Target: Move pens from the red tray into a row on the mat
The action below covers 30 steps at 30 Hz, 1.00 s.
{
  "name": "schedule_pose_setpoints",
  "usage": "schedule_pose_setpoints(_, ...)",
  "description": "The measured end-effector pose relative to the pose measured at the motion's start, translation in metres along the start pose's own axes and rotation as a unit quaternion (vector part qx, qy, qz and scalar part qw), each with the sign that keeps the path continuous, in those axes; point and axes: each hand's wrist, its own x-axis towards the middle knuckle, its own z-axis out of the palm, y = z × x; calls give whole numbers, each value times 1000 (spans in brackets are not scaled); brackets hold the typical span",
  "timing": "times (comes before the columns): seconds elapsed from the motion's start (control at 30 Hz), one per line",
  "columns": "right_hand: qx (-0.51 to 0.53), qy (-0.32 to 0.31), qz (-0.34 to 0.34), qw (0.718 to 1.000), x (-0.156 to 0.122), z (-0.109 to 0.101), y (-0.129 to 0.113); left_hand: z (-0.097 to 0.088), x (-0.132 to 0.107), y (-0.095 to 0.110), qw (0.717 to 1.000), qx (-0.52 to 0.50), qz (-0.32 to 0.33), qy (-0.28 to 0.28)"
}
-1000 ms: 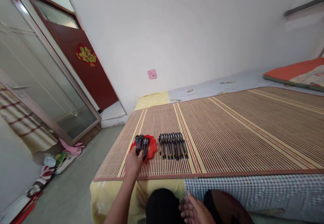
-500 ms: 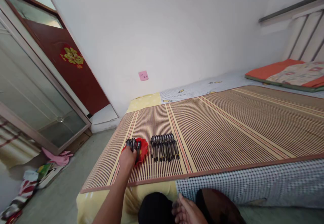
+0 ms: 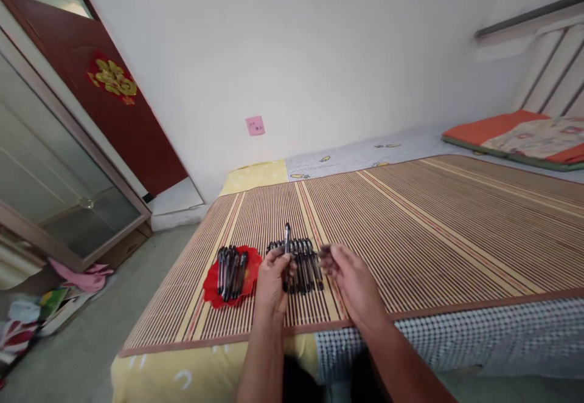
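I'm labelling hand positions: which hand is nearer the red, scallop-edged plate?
Left. The left hand, holding a slim black pen, is right of the plate; the right hand is farther right, by the row of black pens.

No writing can be read for certain; the small, square, pink paper note on the smooth white wall carries two short groups of dark marks, too tiny to make out; the ornate gold-on-red emblem on the dark red panelled door resembles one large Chinese character (its strokes run together, so which one stays unclear); any print on the slim, dark plastic pens is too small to tell.
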Motion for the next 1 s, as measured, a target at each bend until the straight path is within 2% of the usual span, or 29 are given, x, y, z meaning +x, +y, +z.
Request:
schedule_pose_setpoints(0.07, 20, 26, -21, 999, 27, 7, 1, 7, 6, -6, 1000, 4, 10, -7)
schedule_pose_setpoints(0.17, 17, 31, -14, 999, 46, 7, 22, 10, 6, -22, 999, 24, 28, -17)
schedule_pose_setpoints(0.3, -46, -1, 13, 999, 47, -8, 53, 8, -5, -50, 998, 41, 4, -37)
schedule_pose_setpoints(0.47, -54, 0, 26, 998, 47, -20, 67, 10, -10, -67, 998, 49, -29, -19)
schedule_pose_setpoints(0.57, -25, 1, 36, 999, 52, -22, 67, 10, -9, -67, 997, 58, -48, -20)
schedule_pose_setpoints(0.73, 97, 102, 1, 990, 62, -40, 48, 10, -15, -71, 993, 89, -64, -34)
schedule_pose_setpoints(0.83, 163, 123, 11, 979, 64, -53, 33, 10, -17, -73, 995, 90, -42, -28)
schedule_pose_setpoints(0.9, 161, 104, 36, 981, 61, -54, 30, 10, -16, -74, 995, 90, -18, -24)
schedule_pose_setpoints(1.0, 46, 19, 57, 997, 56, -46, 36, 9, -15, -73, 991, 130, 29, -20)
